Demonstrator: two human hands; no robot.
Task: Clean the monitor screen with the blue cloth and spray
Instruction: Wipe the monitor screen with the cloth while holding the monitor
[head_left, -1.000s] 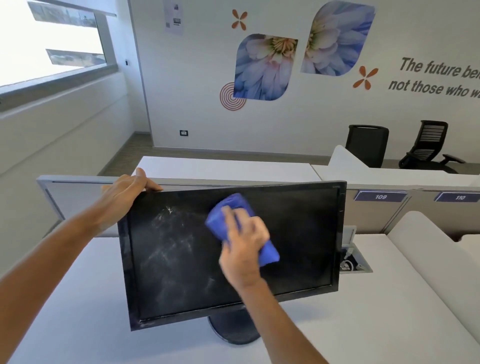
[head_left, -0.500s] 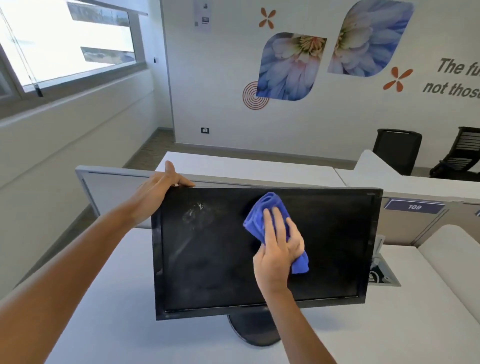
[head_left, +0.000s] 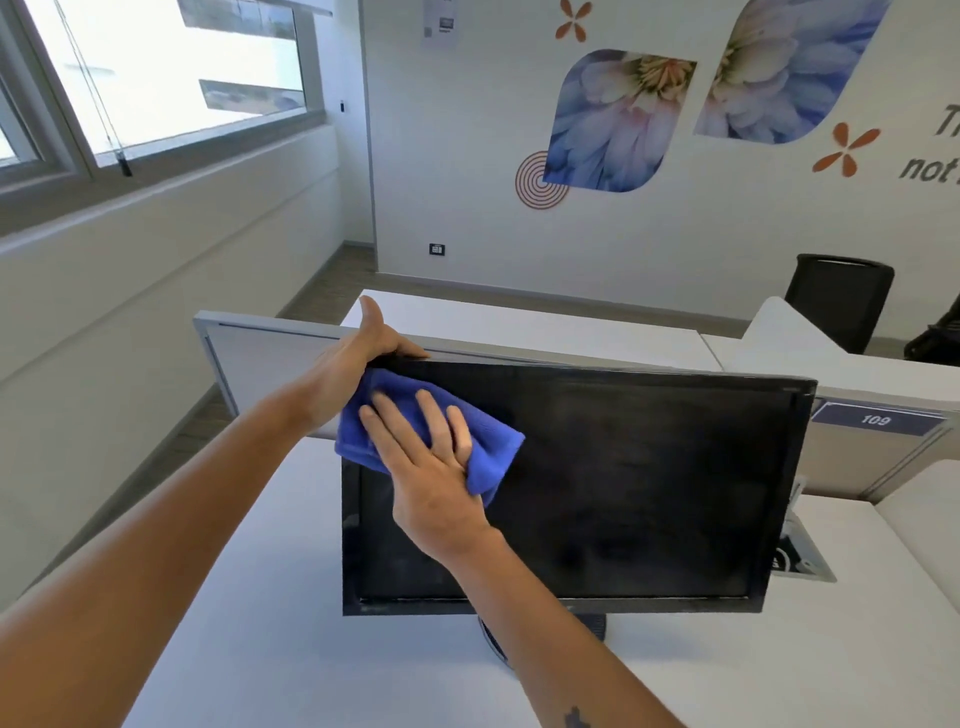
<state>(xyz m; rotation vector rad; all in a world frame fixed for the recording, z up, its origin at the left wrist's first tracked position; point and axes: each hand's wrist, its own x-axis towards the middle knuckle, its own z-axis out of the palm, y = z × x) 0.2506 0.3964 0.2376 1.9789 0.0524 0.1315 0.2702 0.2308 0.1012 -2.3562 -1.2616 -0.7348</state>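
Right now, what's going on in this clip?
A person is wiping a monitor on a white desk. The right hand presses a blue cloth flat against the upper left part of the dark screen, fingers spread. The left hand grips the monitor's top left corner to steady it. No spray bottle is in view.

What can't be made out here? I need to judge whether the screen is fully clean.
Head view only:
- Screen's upper left corner: covered by the blue cloth and right hand.
- Left hand fingers: behind the monitor top edge.
- Monitor base: mostly behind the right forearm.
- Spray: not in view.
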